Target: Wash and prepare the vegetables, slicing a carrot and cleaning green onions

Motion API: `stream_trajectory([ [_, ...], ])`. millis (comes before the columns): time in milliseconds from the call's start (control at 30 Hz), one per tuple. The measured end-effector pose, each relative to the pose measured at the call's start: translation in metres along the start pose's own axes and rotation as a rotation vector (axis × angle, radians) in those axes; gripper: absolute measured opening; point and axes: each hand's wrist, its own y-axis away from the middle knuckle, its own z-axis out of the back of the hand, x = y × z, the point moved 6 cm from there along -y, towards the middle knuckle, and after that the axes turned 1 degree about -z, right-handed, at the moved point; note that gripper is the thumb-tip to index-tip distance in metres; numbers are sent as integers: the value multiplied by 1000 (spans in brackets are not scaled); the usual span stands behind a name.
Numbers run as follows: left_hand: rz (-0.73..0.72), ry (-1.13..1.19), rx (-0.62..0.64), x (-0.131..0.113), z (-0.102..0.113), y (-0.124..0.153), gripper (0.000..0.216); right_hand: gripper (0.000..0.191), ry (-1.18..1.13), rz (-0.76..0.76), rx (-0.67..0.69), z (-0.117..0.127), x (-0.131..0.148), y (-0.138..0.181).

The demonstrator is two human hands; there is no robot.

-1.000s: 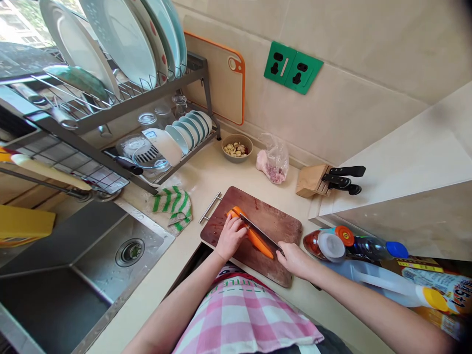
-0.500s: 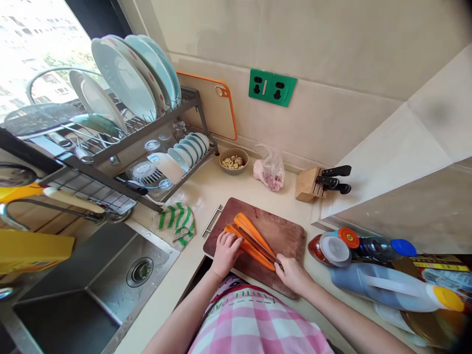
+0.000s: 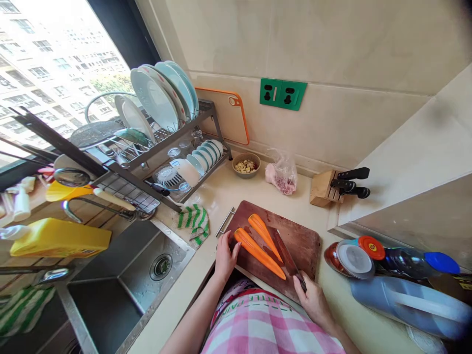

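Observation:
Two long carrot halves [image 3: 260,244] lie side by side on a dark wooden cutting board [image 3: 302,238] at the counter's front edge. My left hand [image 3: 224,254] rests at the board's near left corner, fingers bent, touching the thick end of the nearer half. My right hand [image 3: 313,297] is closed around the handle of a knife [image 3: 285,253], whose blade lies flat on the board just right of the carrot halves.
A two-tier dish rack [image 3: 162,128] with plates and bowls stands left, above a steel sink [image 3: 121,280]. A green striped cloth [image 3: 193,221], a small bowl [image 3: 246,164], a plastic bag [image 3: 282,174] and a knife block [image 3: 332,187] sit behind the board. Bottles [image 3: 398,275] lie at right.
The carrot was split lengthwise and its two halves now lie apart. The knife came out of the cut and lies to the right. My left hand slid off the carrot to the board's corner.

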Motion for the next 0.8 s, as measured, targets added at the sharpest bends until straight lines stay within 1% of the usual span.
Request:
stream_trajectory([
  [133, 111, -93, 111, 0, -11, -22, 47, 50, -89, -134, -80, 11, -6, 4],
  [233, 193, -214, 216, -7, -18, -39, 49, 58, -127, -233, -93, 20, -12, 6],
  [300, 247, -279, 290, -12, -21, -47, 50, 59, -156, -266, -92, 24, -14, 6],
  [367, 283, -291, 352, -16, -24, -51, 50, 59, -192, -278, -100, 27, -15, 6],
  [500, 320, -244, 420, -21, -32, -51, 45, 57, -236, -276, -103, 28, -17, 5],
  [633, 332, -163, 412, -22, -37, -51, 37, 58, -218, -281, -61, 27, -19, 2],
  [733, 363, -7, 389, -22, -39, -49, 35, 58, -212, -280, -41, 28, -20, 0],
  [800, 422, 195, 379, -22, -37, -47, 40, 58, -216, -278, -32, 29, -20, -1],
])
